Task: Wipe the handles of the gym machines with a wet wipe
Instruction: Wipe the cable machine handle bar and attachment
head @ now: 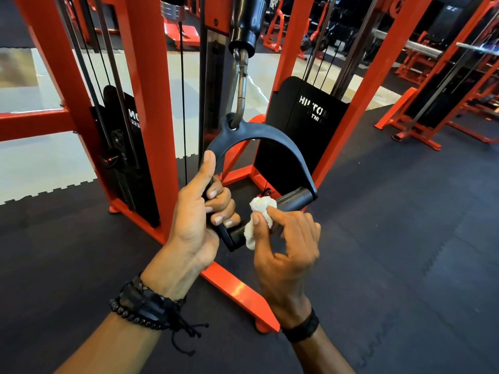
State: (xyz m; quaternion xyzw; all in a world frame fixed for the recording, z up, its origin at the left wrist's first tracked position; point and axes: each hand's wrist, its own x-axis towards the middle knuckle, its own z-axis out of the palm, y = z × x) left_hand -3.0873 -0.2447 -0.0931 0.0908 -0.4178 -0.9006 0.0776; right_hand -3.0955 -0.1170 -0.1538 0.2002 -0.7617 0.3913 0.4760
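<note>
At the centre of the frame, the left hand (199, 211) is gripping the left end of the black handle (270, 163), fingers curled round it. The right hand (286, 238) is pinching a crumpled wipe (256, 214) against the handle's bar, which is hanging from a carabiner (241, 90).

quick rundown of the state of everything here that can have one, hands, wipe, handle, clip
left hand: grips the left end of the handle frame, thumb up along it
right hand: pinches the wet wipe against the grip bar
wet wipe: crumpled, wrapped partly around the bar
stirrup handle: hanging from the carabiner, tilted, steadied by both hands
grip bar: right end bare, middle covered by the wipe
carabiner: closed, hooked through the handle's eye
</note>
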